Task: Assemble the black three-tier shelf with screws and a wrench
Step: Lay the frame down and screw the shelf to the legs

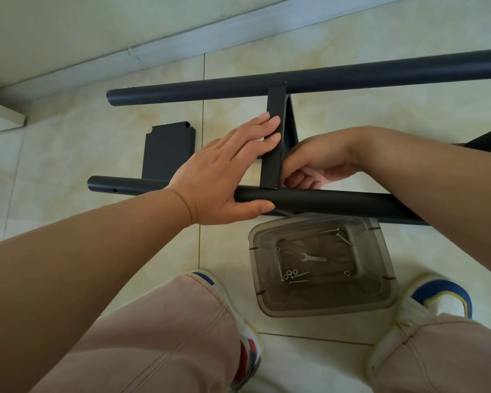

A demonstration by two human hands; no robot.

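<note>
Both hands on the shelf frame, floor level

Left hand (221, 177) – fingers straight, together, flat vs the shelf panel (272, 148), thumb under near tube (323, 202). Right hand (315, 163) – fingers curled at the panel/tube joint; can't tell what they hold. Wrench (312, 258) & screws (295, 276) in clear tray (380, 279).

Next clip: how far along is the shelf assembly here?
Early. One shelf panel sits between the two black poles. The left hand steadies panel and near pole; the right hand works at the joint. A second panel lies loose, and the wrench and screws remain in the tray.
</note>
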